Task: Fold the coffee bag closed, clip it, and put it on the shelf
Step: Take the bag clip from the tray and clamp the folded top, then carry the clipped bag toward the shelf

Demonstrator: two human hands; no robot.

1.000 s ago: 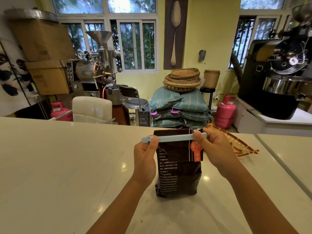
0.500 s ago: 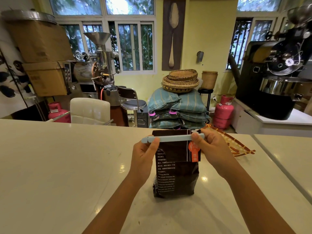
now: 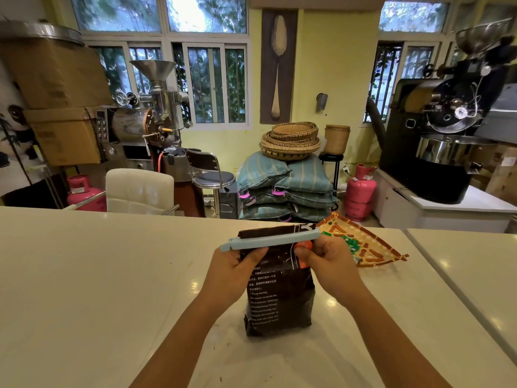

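A dark brown coffee bag (image 3: 279,298) with white print and an orange label stands upright on the white counter (image 3: 98,275). Its top is folded over, and a long light-blue clip (image 3: 270,240) lies across the fold, slightly tilted up to the right. My left hand (image 3: 233,271) grips the bag's upper left side just under the clip's hinge end. My right hand (image 3: 328,260) holds the bag's upper right side just below the clip's other end. No shelf is in view.
A woven fan-shaped mat (image 3: 363,245) lies on the counter just behind my right hand. A seam splits off a second counter (image 3: 475,275) on the right. Beyond the counter stand a white chair (image 3: 140,189), stacked sacks (image 3: 285,186), pink gas cylinders and roasting machines.
Both hands slid down from the clip's ends onto the bag's upper sides. The clip now sits across the fold on its own, tilted a little.
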